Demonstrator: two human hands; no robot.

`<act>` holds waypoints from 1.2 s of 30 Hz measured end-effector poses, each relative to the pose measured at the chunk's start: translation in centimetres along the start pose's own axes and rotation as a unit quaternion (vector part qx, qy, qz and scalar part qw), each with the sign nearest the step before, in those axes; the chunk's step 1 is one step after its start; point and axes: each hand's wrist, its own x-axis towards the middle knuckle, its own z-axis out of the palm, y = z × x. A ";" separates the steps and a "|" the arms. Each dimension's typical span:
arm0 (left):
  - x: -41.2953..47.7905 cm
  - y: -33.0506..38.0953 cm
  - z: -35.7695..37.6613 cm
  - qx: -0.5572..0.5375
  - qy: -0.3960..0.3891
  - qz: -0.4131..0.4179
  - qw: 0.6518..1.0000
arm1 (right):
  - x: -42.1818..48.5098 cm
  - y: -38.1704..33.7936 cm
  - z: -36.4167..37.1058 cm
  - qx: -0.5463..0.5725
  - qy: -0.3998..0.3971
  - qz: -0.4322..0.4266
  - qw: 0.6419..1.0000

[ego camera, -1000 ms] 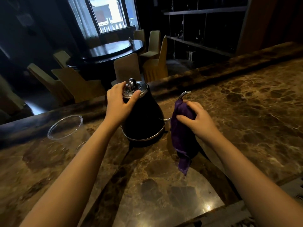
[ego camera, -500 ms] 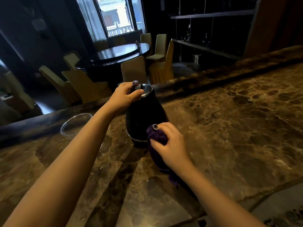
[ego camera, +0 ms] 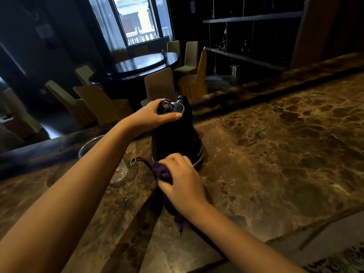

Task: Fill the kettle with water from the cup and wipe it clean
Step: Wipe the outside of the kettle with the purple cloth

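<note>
A clear cup (ego camera: pixel 118 171) stands on the brown marble desk (ego camera: pixel 275 154) at the left, its near side hidden behind the left forearm; whether it holds water cannot be told. Just right of the cup, the thin curved metal spout (ego camera: pixel 138 160) points left, its open tip close to the cup but apart from it. The spout runs back to the base of the black kettle (ego camera: pixel 175 140), which stands upright on the desk near the middle of the view, beside the desk's raised far edge. A bright metal band rings the kettle's foot.

The left hand (ego camera: pixel 155 115) rests on top of the kettle, fingers curled around the metal lid (ego camera: pixel 174 108) and its looped knob, thumb lying along the near side of the rim. The lid is seated on the kettle.

The right hand (ego camera: pixel 181 182) is low at the kettle's near side, fingers closed around a bunched purple cloth (ego camera: pixel 161 173). The cloth is pressed against the root of the spout, where it joins the kettle body; a loose end hangs below the wrist onto the desk. A few small drops lie on the desk in front of the cup.

Beyond the desk, in dim light, stand a round dark table (ego camera: pixel 141 66) with covered chairs (ego camera: pixel 159 85), a bright window (ego camera: pixel 139 18) and dark shelves (ego camera: pixel 252 32).
</note>
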 end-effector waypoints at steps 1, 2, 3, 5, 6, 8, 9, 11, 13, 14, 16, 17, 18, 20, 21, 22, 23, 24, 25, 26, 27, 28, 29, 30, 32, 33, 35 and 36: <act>0.0 -0.1 -0.1 -0.004 -0.004 0.003 1.000 | -0.2 0.5 -1.0 -0.007 0.009 0.007 1.000; 0.1 -0.3 -0.3 -0.006 -0.012 0.008 1.000 | -0.4 1.1 -2.2 -0.015 0.022 0.018 0.999; 0.2 -0.3 -0.6 -0.008 -0.024 0.011 1.000 | -0.5 1.8 -3.6 -0.027 0.038 0.033 0.998; 0.5 -0.4 -1.2 -0.006 -0.055 0.000 0.998 | -0.4 3.3 -6.3 -0.069 0.069 0.070 0.993; 0.8 -0.6 -1.5 0.006 -0.069 -0.009 0.998 | -0.3 4.1 -7.6 -0.097 0.079 0.092 0.988; 1.3 -0.7 -2.0 0.030 -0.093 -0.028 0.995 | -0.1 5.3 -9.3 -0.156 0.067 0.139 0.976; 1.6 -0.7 -2.2 0.038 -0.103 -0.031 0.993 | -0.1 5.6 -9.8 -0.177 0.042 0.160 0.970; 1.8 -0.7 -2.3 0.037 -0.122 -0.032 0.991 | -0.3 6.1 -10.4 -0.182 -0.009 0.188 0.965; 1.9 -0.7 -2.5 0.034 -0.133 -0.032 0.990 | -0.6 6.2 -11.1 -0.156 -0.008 0.187 0.970; 2.0 -0.8 -2.6 0.034 -0.134 -0.031 0.990 | -0.6 6.1 -11.6 -0.140 0.012 0.181 0.973; 2.1 -1.2 -2.8 0.035 -0.139 -0.028 0.989 | -0.4 5.8 -12.9 -0.116 0.065 0.162 0.978; 2.0 -1.3 -3.0 0.036 -0.146 -0.024 0.988 | -0.1 5.6 -13.6 -0.107 0.092 0.148 0.979; 2.0 -1.4 -3.2 0.037 -0.154 -0.021 0.987 | 0.1 5.4 -14.3 -0.100 0.115 0.134 0.979; 2.0 -1.4 -3.5 0.047 -0.170 -0.015 0.984 | 0.6 5.1 -14.9 -0.090 0.151 0.102 0.979; 2.0 -1.4 -3.6 0.057 -0.177 -0.012 0.983 | 0.7 5.0 -14.7 -0.090 0.157 0.089 0.979; 2.1 -1.4 -3.7 0.065 -0.182 -0.013 0.981 | 0.7 5.2 -14.3 -0.096 0.147 0.083 0.981; 2.2 -1.4 -3.9 0.069 -0.184 -0.017 0.980 | 0.5 5.6 -13.5 -0.109 0.117 0.081 0.984; 2.3 -1.4 -4.0 0.070 -0.184 -0.021 0.980 | 0.2 6.2 -12.7 -0.130 0.069 0.086 0.985; 2.3 -1.4 -4.0 0.071 -0.181 -0.025 0.981 | -0.3 6.9 -11.8 -0.154 0.007 0.099 0.983; 2.3 -1.4 -4.0 0.073 -0.176 -0.030 0.981 | -0.9 7.7 -11.0 -0.175 -0.059 0.116 0.976; 2.3 -1.3 -4.0 0.080 -0.169 -0.034 0.982 | -1.4 8.5 -10.5 -0.189 -0.116 0.133 0.966; 2.3 -1.2 -4.0 0.087 -0.162 -0.038 0.982 | -1.8 9.1 -10.0 -0.199 -0.154 0.147 0.957; 2.2 -1.1 -3.9 0.088 -0.157 -0.042 0.983 | -2.1 9.7 -9.6 -0.207 -0.174 0.156 0.950; 2.2 -1.1 -3.8 0.082 -0.155 -0.044 0.984 | -2.3 10.0 -9.2 -0.219 -0.182 0.161 0.945; 2.0 -1.3 -3.5 0.065 -0.144 -0.042 0.987 | -2.4 10.3 -8.2 -0.240 -0.168 0.168 0.941; 1.9 -1.4 -3.3 0.061 -0.133 -0.039 0.988 | -2.3 10.4 -7.7 -0.237 -0.145 0.172 0.945; 1.9 -1.5 -2.9 0.066 -0.102 -0.030 0.992 | -1.9 10.6 -7.4 -0.200 -0.087 0.173 0.961; 1.8 -1.5 -2.6 0.071 -0.085 -0.022 0.994 | -1.6 10.8 -7.5 -0.169 -0.060 0.172 0.969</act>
